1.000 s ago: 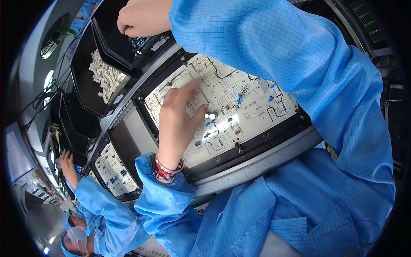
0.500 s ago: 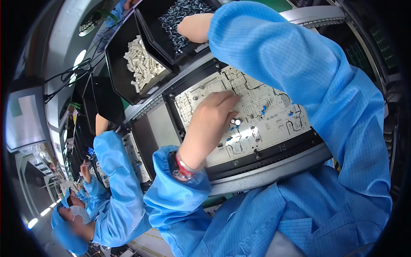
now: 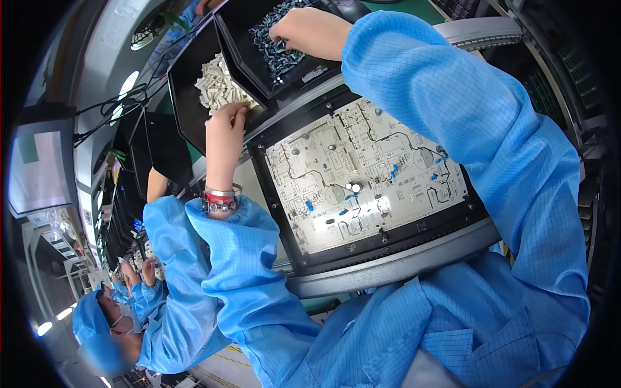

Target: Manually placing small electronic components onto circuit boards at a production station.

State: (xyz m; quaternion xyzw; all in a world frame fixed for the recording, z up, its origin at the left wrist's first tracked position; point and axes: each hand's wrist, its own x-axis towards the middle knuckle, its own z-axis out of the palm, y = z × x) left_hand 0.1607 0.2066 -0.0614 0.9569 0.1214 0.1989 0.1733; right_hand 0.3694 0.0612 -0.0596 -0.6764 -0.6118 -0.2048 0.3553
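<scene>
My left hand [image 3: 226,132] reaches to the near edge of a black bin [image 3: 184,107] of small white plastic connectors [image 3: 217,84]. Its fingers are curled together at the heap; whatever they grip is hidden. My right hand [image 3: 312,32] is at another black bin [image 3: 249,39] holding many small dark cylindrical parts with metal leads [image 3: 283,61]. Those fingers are bent and pinched at the heap, and their hold cannot be made out. Below both hands lies a white circuit board [image 3: 310,233], with several blue, black and white components standing on it.
A black frame [image 3: 336,257] surrounds the board, beside a metal rail [image 3: 362,270]. More black bins [image 3: 162,145] stand to the left, where a co-worker's hand [image 3: 156,185] reaches in. Cables [image 3: 97,132] and a screen [image 3: 42,165] are farther left.
My left hand has left the board and moved up and left to the connector bin, uncovering the board's middle. My right hand, still at the dark parts, now shows its bent fingers.
</scene>
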